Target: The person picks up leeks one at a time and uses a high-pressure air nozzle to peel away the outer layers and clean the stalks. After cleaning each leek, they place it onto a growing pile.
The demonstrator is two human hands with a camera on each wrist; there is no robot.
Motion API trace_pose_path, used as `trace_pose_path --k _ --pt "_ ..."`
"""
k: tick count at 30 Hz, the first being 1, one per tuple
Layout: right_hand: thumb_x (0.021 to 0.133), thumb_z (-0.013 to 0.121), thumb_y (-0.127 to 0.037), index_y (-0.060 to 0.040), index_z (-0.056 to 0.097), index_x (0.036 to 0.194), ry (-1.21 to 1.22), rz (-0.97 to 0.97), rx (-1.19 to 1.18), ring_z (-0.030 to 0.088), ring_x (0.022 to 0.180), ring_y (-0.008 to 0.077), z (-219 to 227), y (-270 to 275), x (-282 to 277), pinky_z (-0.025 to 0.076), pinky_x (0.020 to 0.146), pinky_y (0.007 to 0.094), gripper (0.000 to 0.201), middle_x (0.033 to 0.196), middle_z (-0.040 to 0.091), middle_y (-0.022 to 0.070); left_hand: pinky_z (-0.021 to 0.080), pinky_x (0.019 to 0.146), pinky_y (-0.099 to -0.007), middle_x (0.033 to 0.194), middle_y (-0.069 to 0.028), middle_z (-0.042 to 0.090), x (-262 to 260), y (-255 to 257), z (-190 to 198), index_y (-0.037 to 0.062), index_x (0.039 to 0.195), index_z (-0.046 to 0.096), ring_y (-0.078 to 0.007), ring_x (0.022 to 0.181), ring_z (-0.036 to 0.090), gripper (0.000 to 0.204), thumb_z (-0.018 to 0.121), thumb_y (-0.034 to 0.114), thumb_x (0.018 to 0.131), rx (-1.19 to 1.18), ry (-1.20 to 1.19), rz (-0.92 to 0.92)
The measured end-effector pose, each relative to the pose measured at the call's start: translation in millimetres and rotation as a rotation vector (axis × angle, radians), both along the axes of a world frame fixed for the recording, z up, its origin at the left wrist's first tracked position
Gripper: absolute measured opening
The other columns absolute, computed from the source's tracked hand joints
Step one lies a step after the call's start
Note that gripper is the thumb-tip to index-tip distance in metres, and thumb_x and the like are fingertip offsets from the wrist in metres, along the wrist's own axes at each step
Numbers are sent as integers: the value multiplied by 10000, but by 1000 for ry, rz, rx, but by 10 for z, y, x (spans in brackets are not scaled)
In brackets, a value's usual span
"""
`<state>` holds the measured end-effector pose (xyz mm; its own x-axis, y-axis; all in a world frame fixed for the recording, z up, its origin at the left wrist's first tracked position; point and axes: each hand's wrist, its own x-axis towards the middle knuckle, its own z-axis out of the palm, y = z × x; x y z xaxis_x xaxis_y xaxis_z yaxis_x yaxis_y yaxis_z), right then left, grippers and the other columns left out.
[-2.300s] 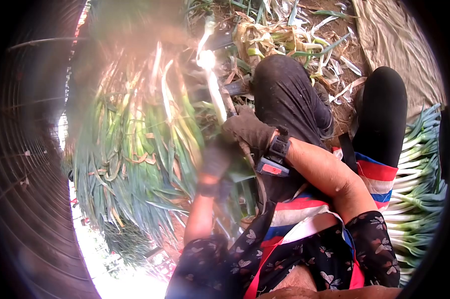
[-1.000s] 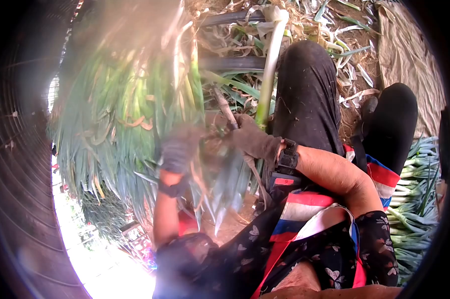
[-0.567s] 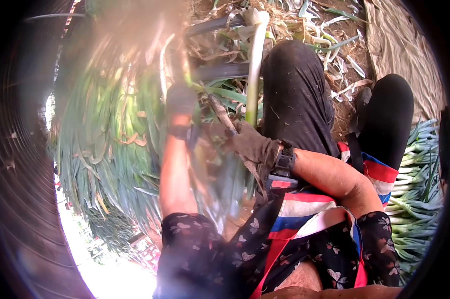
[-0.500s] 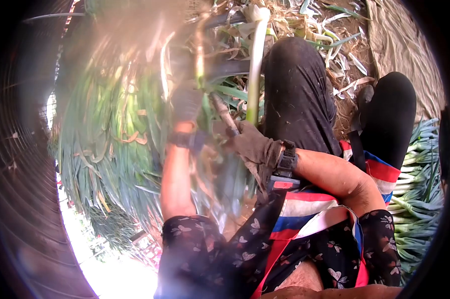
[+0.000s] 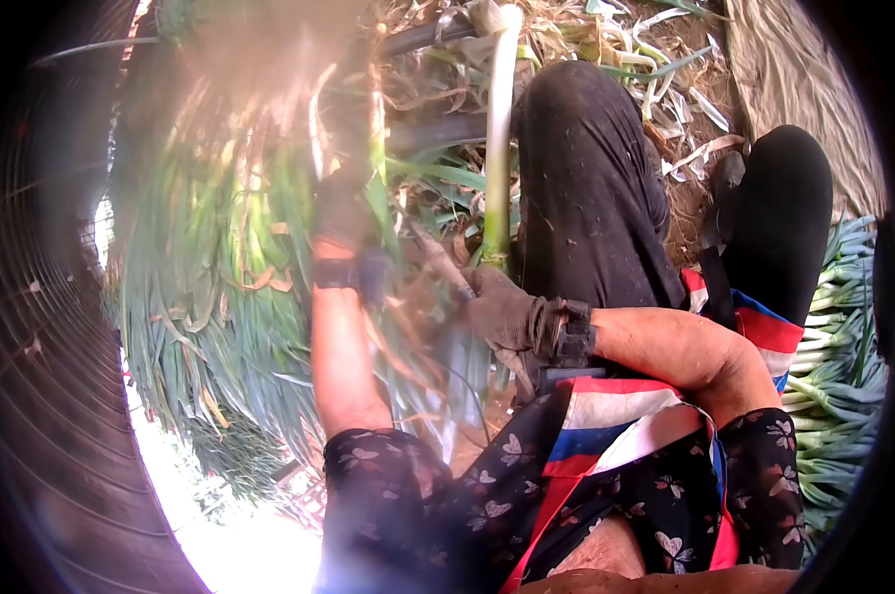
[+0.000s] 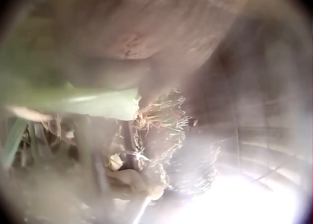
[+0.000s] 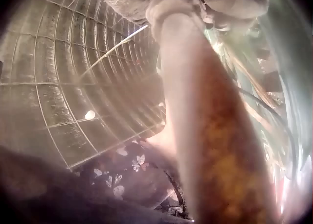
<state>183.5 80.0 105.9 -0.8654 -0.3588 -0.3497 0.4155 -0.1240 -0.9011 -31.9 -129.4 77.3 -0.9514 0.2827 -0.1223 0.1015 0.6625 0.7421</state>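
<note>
- at 11 o'clock in the head view, taking 12 as straight ahead of me, the long onion stalk points its root end away from me; the left wrist view shows its stringy roots close up.
- round that stalk is my gloved left hand; it seems to grip the leafy part, though haze blurs my fingers.
- near the middle, my gloved right hand has its fingers curled round a brown rod, whose far end tips toward 11, near the left hand.
- what could go wrong, as i judge it: the stalk could slip if my left grip is loose; the rod's tip could knock my knuckles or bruise the stalk if i swing it toward 10; a shift of my leg could nudge the second stalk just beside it, past 12.
- at 9, a thick heap of onions, roots lost in the glare.
- underfoot: scraps near 1, a tan cloth at 2, brown soil between 2 and 3, and a row of pale onions between 3 and 4.
- around me, a ribbed wall curves at 9, with bright light at 7.
</note>
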Motion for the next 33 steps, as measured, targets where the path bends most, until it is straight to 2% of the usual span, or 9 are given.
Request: trace_pose_path --k 4,7,10,12,17,20,24,29,33 --pt "790 667 -137 5 624 1068 56 6 6 585 766 150 -51 -51 -39 469 672 291 316 865 633 103 309 343 -126 628 39 509 -212 13 13 28 869 582 -1 433 393 53 575 28 816 -195 454 -362" --pt "748 652 -123 -24 592 1166 -111 -4 46 620 918 372 3 -36 -177 496 804 417 433 1050 601 301 316 346 -123 674 15 560 -144 547 569 1 1015 623 -6 442 413 189 585 60 839 503 -589 343" --pt "748 675 -93 -20 630 887 -107 -119 -51 553 659 104 -291 -181 -293 449 588 266 163 731 599 31 347 388 -103 704 -8 580 -221 861 925 0 1050 621 -33 478 470 226 608 147 878 577 -499 238" --pt "737 662 -75 -29 599 815 -108 -177 -171 538 616 103 -183 -83 -340 434 547 261 110 699 580 25 414 453 -135 709 -30 597 132 1473 1388 3 991 635 -61 526 520 254 620 239 900 483 51 19" --pt "752 647 -62 -30 564 758 83 -343 -226 507 521 113 -181 144 -420 388 453 244 89 634 550 25 536 624 -274 697 -53 611 -544 952 752 25 826 647 -136 677 619 174 640 195 863 -22 -173 23" --pt "770 630 -47 -10 571 765 72 -509 -215 524 505 119 -102 245 -519 405 444 238 69 618 550 37 474 652 -364 751 -150 612 -295 503 -144 22 770 646 -253 697 600 264 620 275 842 -447 455 -260" --pt "782 617 -41 8 586 821 -27 -592 -331 545 507 119 -68 264 -576 454 471 242 70 648 574 59 477 707 -377 870 -207 624 627 506 -28 -1 954 611 -290 754 589 324 614 306 851 -433 170 99" --pt "741 680 -90 9 575 936 293 -123 -34 588 729 152 -102 73 -295 494 656 284 243 790 599 70 495 716 -400 927 -218 630 386 -61 -605 24 1080 581 -330 766 595 386 636 323 843 -99 -53 -7" --pt "707 677 -83 20 595 919 -163 -180 -89 593 716 157 -118 132 -394 477 615 288 249 793 620 77 504 723 -444 891 -230 642 638 535 57 5 1027 606 -369 799 624 515 673 452 779 -605 254 -126"
